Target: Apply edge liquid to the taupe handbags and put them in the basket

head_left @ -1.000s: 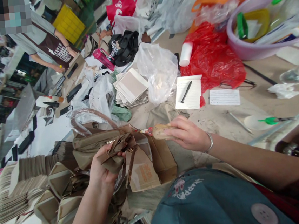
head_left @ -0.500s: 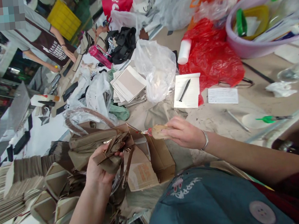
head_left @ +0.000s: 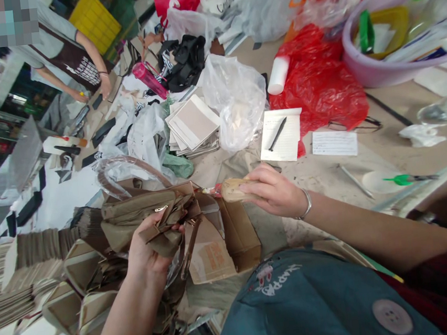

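Note:
My left hand [head_left: 146,251] is closed around a bundle of tan folded leather pieces [head_left: 149,217], held up over the cluttered table. My right hand [head_left: 275,191] grips a wooden-handled brush [head_left: 231,189] whose tip points left into the bundle at its right edge. A silver bangle sits on my right wrist. Under the bundle lie brown folded pieces with an orange print [head_left: 212,255] and a clear plastic wrap.
Stacks of tan cut pieces [head_left: 23,271] fill the left. A pile of square cards [head_left: 193,125], clear bags, a notepad with a pen [head_left: 281,135], a red bag [head_left: 318,87] and a purple basin [head_left: 388,67] lie beyond. Another person [head_left: 66,56] works at the far left.
My right hand has drawn the brush slightly up and closer to the bundle. The left hand keeps its hold almost unmoved. The person at the back shifted their hands.

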Available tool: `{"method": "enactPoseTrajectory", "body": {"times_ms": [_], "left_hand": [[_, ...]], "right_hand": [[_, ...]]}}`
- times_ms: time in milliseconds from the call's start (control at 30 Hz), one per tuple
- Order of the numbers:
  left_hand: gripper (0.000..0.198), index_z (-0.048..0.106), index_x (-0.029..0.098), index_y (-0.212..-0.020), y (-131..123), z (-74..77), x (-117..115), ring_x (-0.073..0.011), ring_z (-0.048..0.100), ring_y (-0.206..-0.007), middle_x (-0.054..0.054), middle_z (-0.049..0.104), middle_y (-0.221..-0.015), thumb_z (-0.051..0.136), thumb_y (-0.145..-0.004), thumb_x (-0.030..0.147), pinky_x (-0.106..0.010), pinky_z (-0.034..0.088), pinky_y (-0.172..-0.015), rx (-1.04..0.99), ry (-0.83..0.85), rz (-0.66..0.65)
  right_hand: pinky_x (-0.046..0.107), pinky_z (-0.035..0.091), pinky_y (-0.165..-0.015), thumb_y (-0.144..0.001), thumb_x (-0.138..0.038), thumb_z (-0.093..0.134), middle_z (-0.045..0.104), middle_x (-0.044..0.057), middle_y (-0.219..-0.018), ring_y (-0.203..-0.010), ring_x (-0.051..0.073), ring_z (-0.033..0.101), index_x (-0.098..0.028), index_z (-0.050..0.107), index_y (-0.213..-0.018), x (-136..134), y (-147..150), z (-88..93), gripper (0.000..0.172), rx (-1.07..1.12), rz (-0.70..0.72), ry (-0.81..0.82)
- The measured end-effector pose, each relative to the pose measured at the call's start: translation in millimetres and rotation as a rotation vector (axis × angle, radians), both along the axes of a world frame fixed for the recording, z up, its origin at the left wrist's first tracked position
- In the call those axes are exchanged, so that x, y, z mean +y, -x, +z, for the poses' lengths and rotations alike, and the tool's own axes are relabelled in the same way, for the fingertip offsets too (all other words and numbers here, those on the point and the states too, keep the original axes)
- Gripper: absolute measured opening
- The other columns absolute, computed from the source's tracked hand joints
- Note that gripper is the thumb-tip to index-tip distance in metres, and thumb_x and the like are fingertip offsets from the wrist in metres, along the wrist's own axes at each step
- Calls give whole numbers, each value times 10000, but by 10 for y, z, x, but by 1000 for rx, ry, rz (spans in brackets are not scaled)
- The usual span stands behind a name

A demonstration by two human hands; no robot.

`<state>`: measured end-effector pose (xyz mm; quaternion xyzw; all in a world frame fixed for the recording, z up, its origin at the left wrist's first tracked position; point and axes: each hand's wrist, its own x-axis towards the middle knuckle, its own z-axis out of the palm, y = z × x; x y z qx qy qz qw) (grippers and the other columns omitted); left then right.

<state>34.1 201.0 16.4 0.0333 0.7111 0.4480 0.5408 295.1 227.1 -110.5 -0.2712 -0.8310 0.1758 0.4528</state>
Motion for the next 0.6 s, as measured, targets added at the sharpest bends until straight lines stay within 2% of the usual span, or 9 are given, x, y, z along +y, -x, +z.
{"method": "enactPoseTrajectory", "body": {"times_ms": [167,333,433,600], "left_hand": [[199,610,80,-732,11,7,-15,-113,521,-400,-86,646,-597,415,-767,67,-261,528,-431,12,-16,-13],[200,608,66,-728,26,-8,-18,-112,522,-391,-95,655,-601,411,-759,49,-261,519,-436,2,-30,-15],[218,618,66,-757,24,-9,-21,-112,523,-391,-112,669,-624,400,-762,50,-254,514,-433,-8,-44,-20],[224,616,85,-743,7,-9,0,-112,515,-386,-111,667,-618,394,-774,67,-255,514,-428,-20,-47,-14]], "right_hand": [[356,454,-723,-894,-163,498,516,99,-932,-844,206,465,-157,519,-1109,-92,44,-250,216,-48,65,51],[358,441,-715,-916,-183,449,528,104,-918,-820,205,459,-151,511,-1124,-165,50,-456,219,-101,109,101],[361,444,-718,-912,-180,457,533,107,-922,-827,208,464,-150,508,-1125,-190,38,-473,221,-108,128,121],[369,457,-746,-891,-186,517,527,102,-952,-856,209,481,-176,506,-1135,-171,-13,-343,245,-51,103,104]]}}
